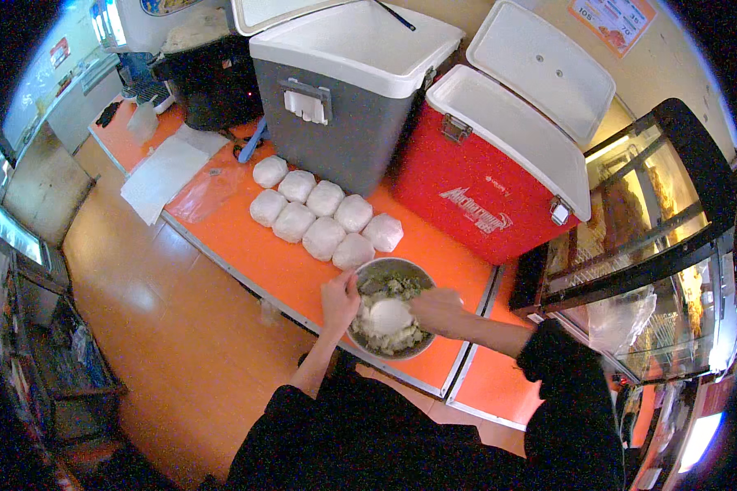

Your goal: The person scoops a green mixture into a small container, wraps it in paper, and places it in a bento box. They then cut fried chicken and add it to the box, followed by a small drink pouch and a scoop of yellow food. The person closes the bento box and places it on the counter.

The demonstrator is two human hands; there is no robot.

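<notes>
A round metal bowl [424,282] stands at the front of the orange table. It holds a pale, chunky mixture [401,337] with green bits in it. My left hand [340,303] is closed on the bowl's left rim. Over the right side of the bowl, my right hand [436,312] is closed, its fingers partly hidden. A white, rounded paddle [389,317] reaches from it into the mixture; its handle is covered by the hand. Just behind the bowl, several white wrapped bundles [325,236] lie in two rows.
Behind the bundles stands a grey cooler [336,123], lid raised. To its right is an open red cooler [475,180]. A glass display cabinet [630,245] with lit contents borders the right side. White sheets [168,172] and a blue-handled tool [255,141] lie at the left.
</notes>
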